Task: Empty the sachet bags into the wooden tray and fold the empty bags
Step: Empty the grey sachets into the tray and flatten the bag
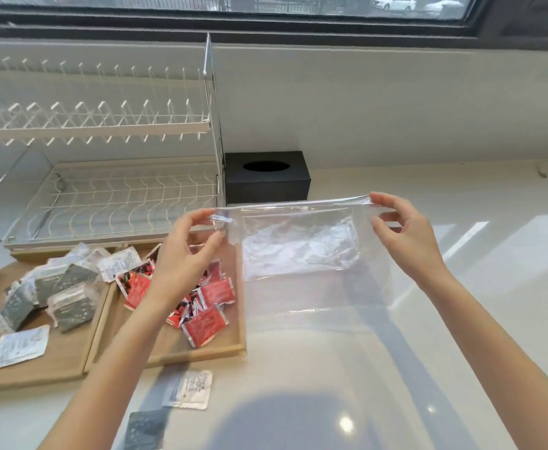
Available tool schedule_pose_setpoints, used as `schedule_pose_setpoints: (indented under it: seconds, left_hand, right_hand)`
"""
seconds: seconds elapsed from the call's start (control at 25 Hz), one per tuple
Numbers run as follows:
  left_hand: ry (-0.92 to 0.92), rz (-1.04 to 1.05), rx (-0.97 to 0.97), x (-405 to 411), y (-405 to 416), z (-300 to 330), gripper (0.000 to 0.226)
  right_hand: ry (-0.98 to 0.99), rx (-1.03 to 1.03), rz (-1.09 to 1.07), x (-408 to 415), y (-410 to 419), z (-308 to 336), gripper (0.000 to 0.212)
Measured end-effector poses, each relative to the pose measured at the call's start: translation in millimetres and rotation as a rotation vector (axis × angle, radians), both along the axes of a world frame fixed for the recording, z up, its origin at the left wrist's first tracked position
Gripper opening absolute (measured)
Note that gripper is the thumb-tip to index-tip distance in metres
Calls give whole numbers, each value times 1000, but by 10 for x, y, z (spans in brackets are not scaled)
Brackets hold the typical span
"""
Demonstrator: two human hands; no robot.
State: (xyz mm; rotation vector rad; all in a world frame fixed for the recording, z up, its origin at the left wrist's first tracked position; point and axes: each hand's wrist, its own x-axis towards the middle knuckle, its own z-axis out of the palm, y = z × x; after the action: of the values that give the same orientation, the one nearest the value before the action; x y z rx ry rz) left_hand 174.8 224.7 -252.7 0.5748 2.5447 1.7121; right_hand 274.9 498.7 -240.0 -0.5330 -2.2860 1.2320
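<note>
I held the clear bag [301, 251] up above the counter [461, 287] by its top edge, stretched flat between both hands; my left hand [185, 251] pinched the top left corner, thumb and fingers closed on the zip strip; my right hand [402, 232] pinched the top right corner in the same way, fingertips shut on the plastic. The bag hung upright and open to view; I saw no sachets inside it; its lower edge hung in front of the right rim of the wooden tray [201, 352].

The tray lay on the counter to my left, divided into two compartments; the right compartment held a loose pile of red sachets [206, 323], partly hidden by my left forearm; the left compartment held grey sachets [71, 306], several of them stacked and tilted, and one white sachet [22, 345] lay flat near its front edge.

Two sachets lay on the counter outside the tray, just in front of it; one was white [189, 389]; the other was dark [146, 428] and lay nearer to me, partly under my left arm.

A white dish rack [103, 125] stood behind the tray, against the wall; a black tissue box [266, 177] stood just beside the rack on its right, behind the bag; a window [266, 8] ran along the top of the wall.
</note>
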Motion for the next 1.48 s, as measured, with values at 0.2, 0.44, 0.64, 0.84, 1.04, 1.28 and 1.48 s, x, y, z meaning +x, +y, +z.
schedule_pose_setpoints:
  seconds: [0.2, 0.44, 0.64, 0.84, 1.04, 1.28, 1.48]
  left_hand:
    - [-39, 31, -139, -122, 597, -202, 56]
    - [-85, 75, -287, -525, 1069, -449, 68]
    - [-145, 138, -374, -874, 1250, -805, 73]
    - [-132, 172, -534, -1047, 1383, -1154, 84]
    - [162, 54, -775, -930, 1466, -1431, 75]
    - [80, -57, -944, -944, 1502, -1646, 72]
    - [48, -73, -949, -966, 1510, -1683, 67]
  right_hand:
    - [-140, 4, 78, -256, 532, -168, 44]
    - [-238, -13, 124, -732, 898, -462, 47]
    - [-297, 24, 140, -1138, 1016, -856, 49]
    - [-416, 107, 148, -1325, 990, -1248, 63]
    - [-373, 540, 218, -1294, 733, -1494, 62]
    - [-587, 578, 286, -1299, 620, -1736, 63]
    - [-628, 585, 291, -1306, 607, -1776, 63]
